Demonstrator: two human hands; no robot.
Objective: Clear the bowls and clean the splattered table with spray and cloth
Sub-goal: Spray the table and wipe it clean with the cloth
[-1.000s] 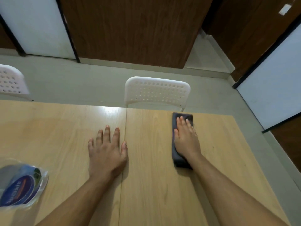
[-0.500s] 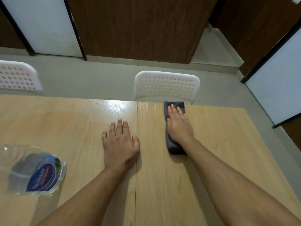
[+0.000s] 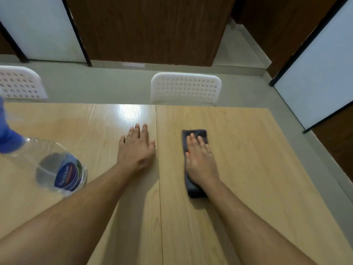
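Wooden table (image 3: 248,169), right hand (image 3: 200,161) on cloth (image 3: 194,188)

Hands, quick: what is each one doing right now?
Left hand: open, flat on the light wooden table.
Right hand: open, pressing the folded dark grey cloth.

A single wide-angle head camera looks forward and steeply down from above the near edge of the table (image 3: 238,188). It faces the far edge, where a white chair (image 3: 186,87) stands, and frames both forearms at close range.
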